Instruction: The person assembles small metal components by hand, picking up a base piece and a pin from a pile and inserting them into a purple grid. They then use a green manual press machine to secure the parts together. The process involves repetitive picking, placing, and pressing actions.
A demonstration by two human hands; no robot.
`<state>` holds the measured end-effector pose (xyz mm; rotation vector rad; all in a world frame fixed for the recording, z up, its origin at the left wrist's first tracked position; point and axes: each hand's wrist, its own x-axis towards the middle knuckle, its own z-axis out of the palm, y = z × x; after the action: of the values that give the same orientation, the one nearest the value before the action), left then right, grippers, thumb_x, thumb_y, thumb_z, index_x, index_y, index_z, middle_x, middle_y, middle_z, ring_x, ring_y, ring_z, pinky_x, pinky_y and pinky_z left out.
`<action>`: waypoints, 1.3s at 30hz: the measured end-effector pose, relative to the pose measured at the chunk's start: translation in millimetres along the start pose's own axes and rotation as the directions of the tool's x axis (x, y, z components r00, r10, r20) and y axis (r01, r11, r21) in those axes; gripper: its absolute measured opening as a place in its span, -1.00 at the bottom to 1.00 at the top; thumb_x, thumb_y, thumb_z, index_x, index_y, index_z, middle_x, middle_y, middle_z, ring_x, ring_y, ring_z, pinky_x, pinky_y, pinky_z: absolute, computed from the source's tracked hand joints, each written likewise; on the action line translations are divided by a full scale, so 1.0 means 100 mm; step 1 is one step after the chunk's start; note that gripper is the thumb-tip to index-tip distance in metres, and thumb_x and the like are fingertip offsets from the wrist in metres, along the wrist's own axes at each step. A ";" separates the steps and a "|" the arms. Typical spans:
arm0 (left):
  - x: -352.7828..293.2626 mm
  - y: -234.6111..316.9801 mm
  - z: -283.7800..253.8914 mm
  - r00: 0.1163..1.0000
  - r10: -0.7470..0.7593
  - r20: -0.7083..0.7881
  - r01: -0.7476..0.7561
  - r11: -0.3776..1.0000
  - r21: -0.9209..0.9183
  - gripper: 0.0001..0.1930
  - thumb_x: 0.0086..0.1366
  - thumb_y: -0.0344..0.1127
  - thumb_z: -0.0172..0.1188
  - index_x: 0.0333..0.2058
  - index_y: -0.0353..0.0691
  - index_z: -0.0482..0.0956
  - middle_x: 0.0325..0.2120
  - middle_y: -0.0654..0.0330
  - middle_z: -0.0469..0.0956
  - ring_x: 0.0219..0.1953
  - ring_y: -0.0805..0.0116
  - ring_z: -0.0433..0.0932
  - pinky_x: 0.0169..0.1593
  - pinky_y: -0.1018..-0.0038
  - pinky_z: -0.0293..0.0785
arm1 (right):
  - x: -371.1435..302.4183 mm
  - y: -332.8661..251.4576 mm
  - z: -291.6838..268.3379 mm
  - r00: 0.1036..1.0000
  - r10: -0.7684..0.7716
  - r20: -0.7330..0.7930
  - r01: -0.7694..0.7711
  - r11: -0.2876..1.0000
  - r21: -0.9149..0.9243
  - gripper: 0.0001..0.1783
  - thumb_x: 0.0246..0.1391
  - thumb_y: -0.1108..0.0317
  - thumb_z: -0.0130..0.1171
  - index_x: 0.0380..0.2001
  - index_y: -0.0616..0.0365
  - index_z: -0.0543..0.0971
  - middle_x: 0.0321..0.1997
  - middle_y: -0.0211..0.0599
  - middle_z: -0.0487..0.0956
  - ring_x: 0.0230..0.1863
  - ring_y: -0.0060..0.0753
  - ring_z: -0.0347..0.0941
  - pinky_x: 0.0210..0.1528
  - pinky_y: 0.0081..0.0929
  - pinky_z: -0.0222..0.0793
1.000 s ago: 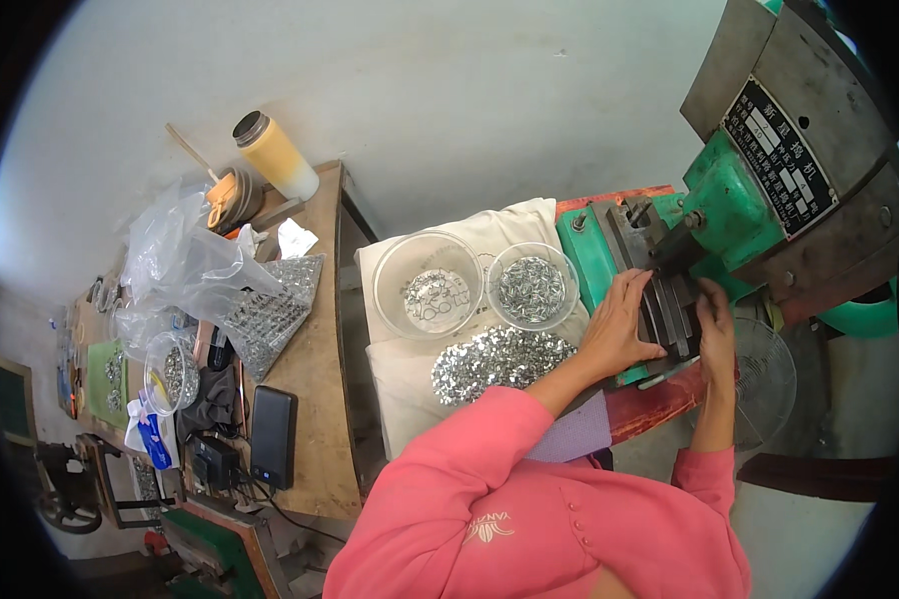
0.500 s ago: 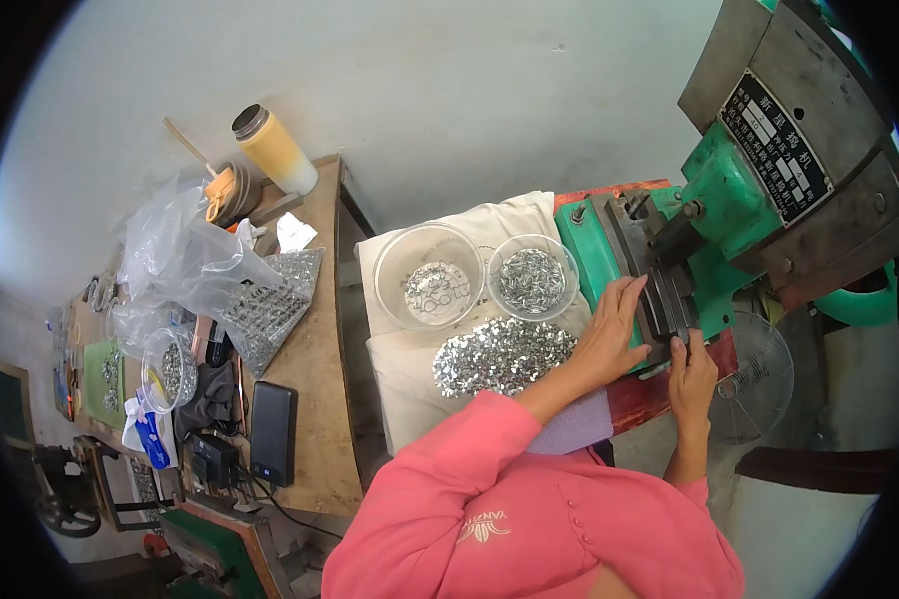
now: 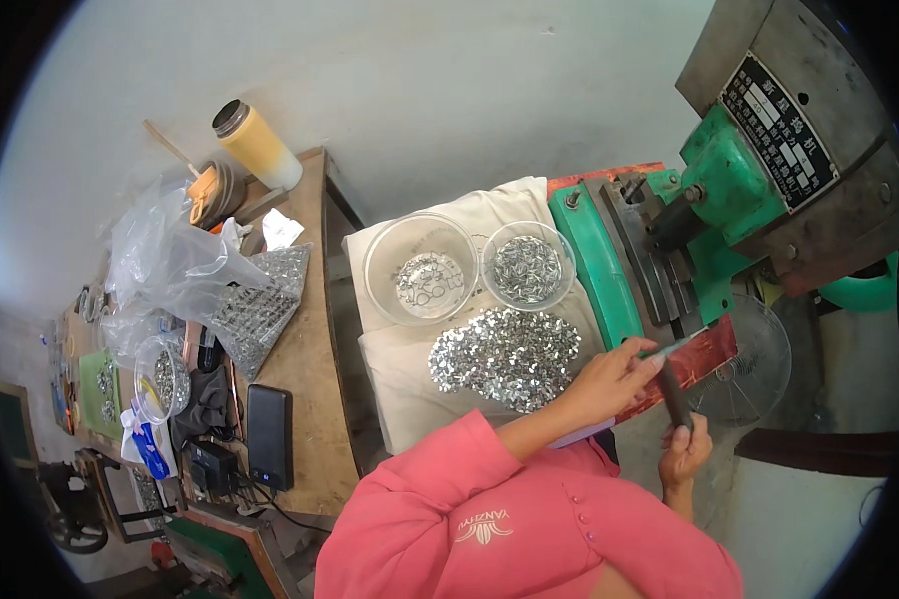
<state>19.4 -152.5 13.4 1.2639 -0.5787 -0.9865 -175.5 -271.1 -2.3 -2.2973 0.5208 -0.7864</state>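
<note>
Item: your left hand (image 3: 609, 377) pinched a thin metal strip (image 3: 677, 346) at the green press (image 3: 669, 250) edge, right hand (image 3: 685, 449) closed round a dark tool (image 3: 672, 391) just below; best held level, fingers outside the die.

The person wears a pink long-sleeved top (image 3: 529, 519) of soft knit cloth. The left sleeve (image 3: 440, 469) runs down to the wrist, where its cuff ends in a plain edge. A small pale stitched emblem sits on the chest, and a short row of little matching pink buttons runs beside it. Both hands, left hand (image 3: 609, 384) and right hand (image 3: 686, 454), are bare, with no gloves or rings to be seen
</note>
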 end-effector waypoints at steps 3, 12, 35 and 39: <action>-0.12 0.13 -0.20 0.986 -0.139 0.095 0.153 0.976 -0.157 -0.67 0.49 -0.12 0.00 -0.14 -0.32 0.50 -0.40 0.19 0.59 -0.46 0.49 0.59 -0.42 0.58 0.54 | 0.23 -0.21 0.20 0.984 -0.133 0.119 0.124 0.989 0.083 -0.64 0.33 0.14 -0.02 -0.28 0.27 0.51 -0.66 -0.33 0.50 -0.65 -0.41 0.48 -0.56 -0.47 0.34; -0.58 0.71 -1.47 0.936 0.243 -0.255 -0.226 0.969 0.096 -0.75 0.43 -0.28 0.10 -0.05 -0.29 0.59 -0.24 0.23 0.61 -0.25 0.51 0.57 -0.16 0.53 0.48 | 1.41 -1.02 1.25 0.829 -0.096 0.550 -0.408 0.570 0.714 -0.63 0.34 0.27 0.04 0.03 0.38 0.41 -0.02 -0.07 0.56 -0.09 -0.26 0.62 -0.07 -0.39 0.60; -1.50 0.57 -1.84 0.869 0.154 -0.470 -0.046 0.971 0.233 -0.67 0.37 -0.45 0.10 0.08 -0.39 0.47 -0.15 0.18 0.58 -0.15 0.48 0.51 -0.05 0.53 0.45 | 1.16 -0.80 1.03 0.825 0.067 0.561 -0.467 0.639 0.611 -0.89 0.21 0.48 0.20 -0.27 0.28 0.49 -0.39 -0.25 0.62 -0.38 -0.52 0.61 -0.31 -0.56 0.56; -1.75 0.21 -1.39 0.963 -0.168 -0.211 0.161 0.986 -0.051 -0.63 0.42 -0.42 0.04 0.15 -0.41 0.43 -0.14 0.16 0.58 -0.21 0.50 0.50 -0.11 0.53 0.45 | 0.54 -0.18 0.65 0.774 0.365 0.517 -0.622 0.587 0.518 -0.89 0.24 0.42 0.17 -0.30 0.24 0.50 -0.47 -0.27 0.61 -0.49 -0.53 0.58 -0.39 -0.60 0.55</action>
<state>54.3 68.9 25.9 1.3842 -0.2919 -0.9767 -90.3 -258.5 -7.9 -1.4324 0.5671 -0.1823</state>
